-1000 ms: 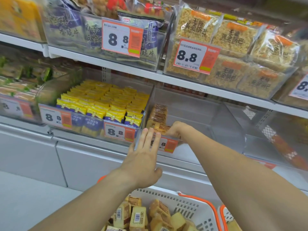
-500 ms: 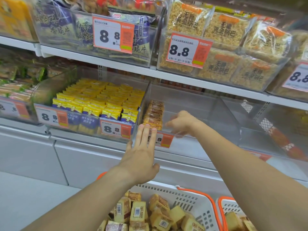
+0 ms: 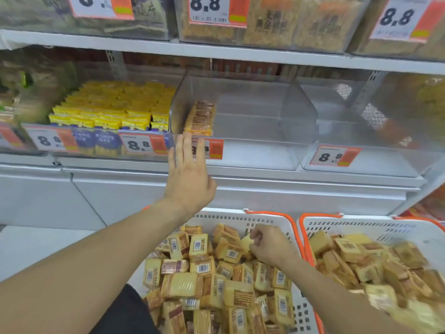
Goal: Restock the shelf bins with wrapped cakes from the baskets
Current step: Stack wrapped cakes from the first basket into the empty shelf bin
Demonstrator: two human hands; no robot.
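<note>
where the head view looks down a shop aisle, white metal shelving [image 3: 240, 54] runs across the frame, with a pale floor [image 3: 36, 249] at lower left. the upper shelf carries clear bins of packed snacks behind orange-and-white 8.8 price tags [image 3: 218, 10]. on the lower shelf, a clear bin [image 3: 252, 121] holds only a short row of wrapped cakes [image 3: 199, 118] standing on edge against its left wall; the rest of its floor is bare plastic. just left of it sits a bin full of yellow and blue packets [image 3: 115, 109], and to the right another clear bin [image 3: 361, 131] with its own tag.

the left hand [image 3: 189, 179] is raised with fingers straight and slightly spread, fingertips at the front lip of the cake bin, over its price tag, gripping nothing. below the shelf, two white baskets with orange handles stand side by side: the near basket [image 3: 240, 219] and the right basket [image 3: 385, 227], both heaped with loose wrapped cakes [image 3: 204, 268]. the right hand [image 3: 271, 245] is down in the near basket, fingers curled around one pale cake [image 3: 245, 242] on top of the heap.
</note>
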